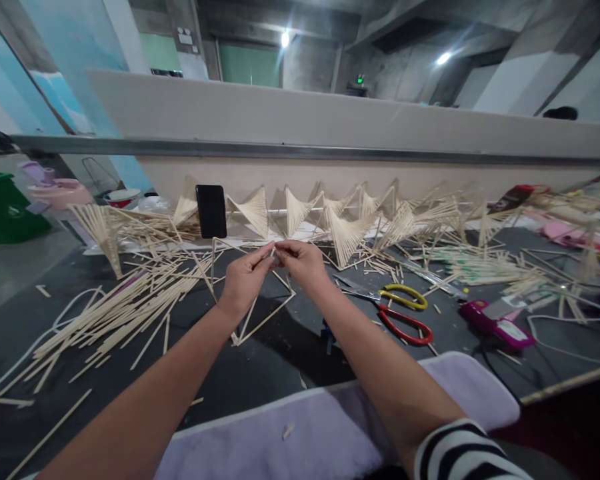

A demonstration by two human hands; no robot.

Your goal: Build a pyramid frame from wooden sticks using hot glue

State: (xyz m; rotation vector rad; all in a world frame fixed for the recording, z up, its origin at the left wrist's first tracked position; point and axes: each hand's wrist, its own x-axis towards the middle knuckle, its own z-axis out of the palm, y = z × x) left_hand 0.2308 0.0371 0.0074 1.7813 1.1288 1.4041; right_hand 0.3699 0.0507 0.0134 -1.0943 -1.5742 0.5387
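My left hand and my right hand meet over the middle of the dark table. Thumbs and fingertips of both are pinched together at the top joint of a frame of thin wooden sticks. Its lower corners show below and beside my hands, resting on the table; the joint itself is mostly covered by my fingers. Right of my right forearm lie scissors with one yellow and one red handle. Many loose wooden sticks are spread left of my left hand.
Behind my hands stands a row of twisted stick models along a low partition. A black phone leans upright among them. A purple device sits at right. Along the front edge lies a lilac cloth. A green bin stands far left.
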